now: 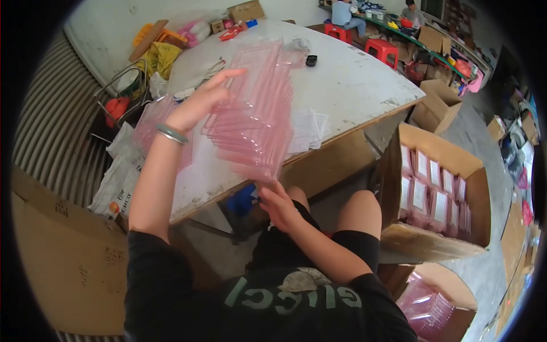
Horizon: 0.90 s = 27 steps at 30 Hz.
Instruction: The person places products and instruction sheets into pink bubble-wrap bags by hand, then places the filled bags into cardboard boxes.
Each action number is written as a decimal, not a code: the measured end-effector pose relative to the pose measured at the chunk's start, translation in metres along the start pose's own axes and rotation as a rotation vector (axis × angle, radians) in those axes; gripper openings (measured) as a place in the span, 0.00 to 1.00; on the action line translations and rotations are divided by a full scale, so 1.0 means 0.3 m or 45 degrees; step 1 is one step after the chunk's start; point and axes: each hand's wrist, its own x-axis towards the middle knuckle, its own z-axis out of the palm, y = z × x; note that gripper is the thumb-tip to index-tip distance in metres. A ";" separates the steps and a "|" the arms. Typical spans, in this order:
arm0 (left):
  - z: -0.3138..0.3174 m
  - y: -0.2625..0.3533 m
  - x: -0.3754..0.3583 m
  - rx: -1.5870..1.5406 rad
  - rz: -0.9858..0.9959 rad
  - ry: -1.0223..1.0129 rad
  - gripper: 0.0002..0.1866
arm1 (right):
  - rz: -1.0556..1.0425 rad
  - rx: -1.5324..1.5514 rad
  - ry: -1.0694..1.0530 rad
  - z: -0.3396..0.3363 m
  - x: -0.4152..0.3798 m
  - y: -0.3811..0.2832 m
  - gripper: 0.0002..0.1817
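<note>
A tall, fanned stack of clear pink plastic blister shells (256,122) leans over the near edge of the table. My left hand (212,97), with a green bangle at the wrist, is against the stack's left side. Its index finger points outward over the top shell, and the other fingers bend around the edge, partly hidden. At the stack's lower end my right hand (278,206) grips the shells from below, close to my lap. More pink shells (152,128) lie on the table left of my forearm. White paper cards (307,131) are spread just right of the stack.
On the right, a cardboard box (433,239) holds rows of pink packs with white cards. Below it another box (456,285) contains loose pink shells. A small black object (311,60) sits on the white table (353,85). Two people work at a green table (399,35) behind red stools (382,51).
</note>
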 end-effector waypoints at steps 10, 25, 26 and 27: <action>-0.101 -0.085 0.001 -0.133 -0.048 -0.003 0.35 | 0.155 -0.111 -0.038 -0.115 0.169 -0.295 0.34; -0.347 -0.176 -0.027 0.348 -0.078 -0.482 0.41 | 0.080 0.080 -0.341 0.320 0.244 -0.247 0.35; -0.327 -0.238 -0.009 0.522 -0.132 -0.520 0.42 | 0.151 0.094 -0.298 0.299 0.253 -0.213 0.37; -0.307 -0.296 0.008 0.429 -0.067 -0.492 0.43 | 0.212 0.098 -0.251 0.253 0.280 -0.174 0.39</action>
